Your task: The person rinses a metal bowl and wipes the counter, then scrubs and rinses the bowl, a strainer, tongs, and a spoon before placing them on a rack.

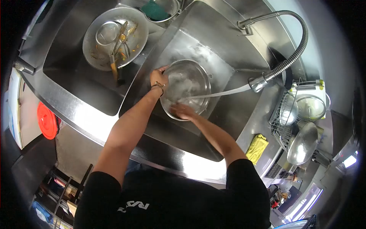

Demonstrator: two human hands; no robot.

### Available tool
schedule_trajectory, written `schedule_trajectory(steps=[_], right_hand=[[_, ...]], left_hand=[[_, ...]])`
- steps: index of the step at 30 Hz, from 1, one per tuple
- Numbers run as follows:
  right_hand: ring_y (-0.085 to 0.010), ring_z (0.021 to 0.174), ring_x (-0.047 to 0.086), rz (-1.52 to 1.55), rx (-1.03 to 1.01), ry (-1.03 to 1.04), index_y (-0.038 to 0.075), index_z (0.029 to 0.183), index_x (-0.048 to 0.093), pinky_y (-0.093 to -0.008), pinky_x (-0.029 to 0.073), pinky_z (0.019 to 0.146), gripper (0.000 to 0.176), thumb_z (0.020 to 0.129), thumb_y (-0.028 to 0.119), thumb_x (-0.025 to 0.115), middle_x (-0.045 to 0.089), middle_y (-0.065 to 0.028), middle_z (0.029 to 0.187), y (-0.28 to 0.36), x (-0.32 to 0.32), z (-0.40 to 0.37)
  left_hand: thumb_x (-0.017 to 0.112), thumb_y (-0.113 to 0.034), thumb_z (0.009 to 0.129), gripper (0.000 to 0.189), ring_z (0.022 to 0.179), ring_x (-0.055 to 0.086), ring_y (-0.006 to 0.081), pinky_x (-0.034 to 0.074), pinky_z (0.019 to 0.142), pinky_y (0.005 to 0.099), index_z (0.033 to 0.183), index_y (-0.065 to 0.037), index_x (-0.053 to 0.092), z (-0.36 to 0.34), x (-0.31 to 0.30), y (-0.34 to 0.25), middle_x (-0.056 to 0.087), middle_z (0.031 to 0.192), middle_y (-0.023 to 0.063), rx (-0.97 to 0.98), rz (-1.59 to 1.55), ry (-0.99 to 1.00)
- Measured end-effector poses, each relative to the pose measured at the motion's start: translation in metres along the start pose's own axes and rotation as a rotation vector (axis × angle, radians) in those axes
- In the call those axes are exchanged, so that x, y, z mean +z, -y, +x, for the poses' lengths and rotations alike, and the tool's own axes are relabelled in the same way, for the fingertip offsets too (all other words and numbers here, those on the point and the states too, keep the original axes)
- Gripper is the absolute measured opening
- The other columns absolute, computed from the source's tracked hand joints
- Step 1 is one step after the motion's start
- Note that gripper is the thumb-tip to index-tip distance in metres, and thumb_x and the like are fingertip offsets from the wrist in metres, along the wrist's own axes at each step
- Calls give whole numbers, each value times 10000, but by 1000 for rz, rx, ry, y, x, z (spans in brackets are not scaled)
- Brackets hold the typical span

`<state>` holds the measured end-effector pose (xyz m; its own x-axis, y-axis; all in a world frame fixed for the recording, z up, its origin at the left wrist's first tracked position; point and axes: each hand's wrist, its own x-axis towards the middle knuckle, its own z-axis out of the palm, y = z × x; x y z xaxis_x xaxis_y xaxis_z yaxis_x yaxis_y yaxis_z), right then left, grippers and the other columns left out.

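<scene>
A round metal bowl (189, 70) sits in the right sink basin, its inside wet and partly under running water. At the bowl's left rim is my left hand (159, 78), closed on the edge with the thumb lying along the rim; a bracelet circles that wrist. My right hand (182, 111) is inside the bowl near its lower edge, fingers smeared by motion, so whether it holds anything cannot be made out. From the flexible-hose tap's spray head (259, 83), a stream of water (225, 92) runs leftward into the bowl.
In the left basin, a large pan (90, 45) holds a strainer (107, 33), utensils and food scraps. Behind it stands a container with a green scouring pad (154, 10). A yellow cloth (257, 148) and a wire dish rack (280, 124) are at right. A red lid (46, 120) is at left.
</scene>
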<state>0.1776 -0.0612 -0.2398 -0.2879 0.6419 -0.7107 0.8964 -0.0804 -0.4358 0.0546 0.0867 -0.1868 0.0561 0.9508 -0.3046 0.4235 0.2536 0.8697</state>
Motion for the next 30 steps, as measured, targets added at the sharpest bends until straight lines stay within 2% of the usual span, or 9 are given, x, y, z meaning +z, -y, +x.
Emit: schedule_trajectory(steps=[4, 7, 11, 14, 18, 20, 22, 27, 30], right_hand=[[-278, 1250, 328, 582, -490, -318, 69, 1267, 427, -350, 229, 1060, 465, 887, 328, 355, 351, -127, 1357, 40, -7, 14], [-296, 1225, 359, 823, -280, -61, 31, 1280, 388, -364, 236, 1050, 479, 891, 308, 356, 412, -147, 1304, -71, 75, 59], [-274, 1211, 376, -356, 235, 75, -3, 1294, 332, -384, 252, 1034, 474, 892, 246, 366, 436, -159, 1273, -3, -14, 12], [-226, 1193, 402, 646, -326, -95, 42, 1310, 327, -390, 304, 985, 466, 884, 217, 398, 463, -115, 1247, -1, 38, 49], [-255, 1253, 329, -204, 1, 18, 137, 1340, 321, -468, 231, 1024, 513, 900, 398, 363, 363, -122, 1350, -65, 41, 45], [-245, 1299, 254, -453, 273, -552, 174, 1367, 267, -454, 191, 1052, 515, 899, 363, 372, 263, -105, 1411, -89, 4, 44], [-273, 1328, 177, -1153, -33, -628, 128, 1378, 230, -456, 159, 1066, 555, 886, 332, 384, 196, -131, 1433, -103, -63, 41], [-319, 1323, 176, 46, -214, -901, 109, 1379, 219, -431, 182, 1067, 601, 842, 280, 427, 164, -157, 1439, 13, -65, 54], [-296, 1314, 210, -261, -512, -711, 134, 1333, 342, -430, 141, 1069, 586, 774, 168, 514, 190, -142, 1433, -44, 50, 117]], left_hand=[[477, 58, 634, 441, 901, 622, 266, 463, 809, 305, 1008, -97, 654, 6, -4, 5, 635, 961, 176, 32, 84, -6], [482, 49, 628, 441, 889, 624, 270, 464, 808, 306, 1002, -106, 658, 20, 0, 28, 637, 958, 171, -27, -145, -8], [483, 50, 630, 448, 884, 627, 257, 468, 799, 302, 1004, -121, 660, 7, -2, 7, 641, 961, 156, -57, 3, -52], [483, 55, 644, 457, 883, 627, 250, 470, 792, 299, 1018, -141, 657, 14, -4, 13, 645, 967, 137, -82, -23, -23], [472, 60, 668, 453, 891, 626, 231, 470, 794, 292, 1045, -125, 643, 19, -1, 30, 641, 994, 133, -128, -43, 67], [455, 70, 678, 449, 907, 621, 212, 465, 812, 281, 1060, -90, 629, 9, -7, 13, 635, 1007, 145, -97, 81, 181], [448, 68, 687, 445, 903, 621, 216, 463, 816, 281, 1061, -92, 628, 0, 1, 7, 636, 1000, 145, -165, 64, 165], [524, 6, 734, 356, 899, 622, 220, 468, 807, 291, 1064, -87, 621, -11, -8, -25, 641, 973, 147, -366, -78, 151], [509, -4, 808, 334, 941, 594, 181, 475, 791, 309, 1130, -67, 577, 13, 0, 17, 613, 1062, 128, -284, 48, 221]])
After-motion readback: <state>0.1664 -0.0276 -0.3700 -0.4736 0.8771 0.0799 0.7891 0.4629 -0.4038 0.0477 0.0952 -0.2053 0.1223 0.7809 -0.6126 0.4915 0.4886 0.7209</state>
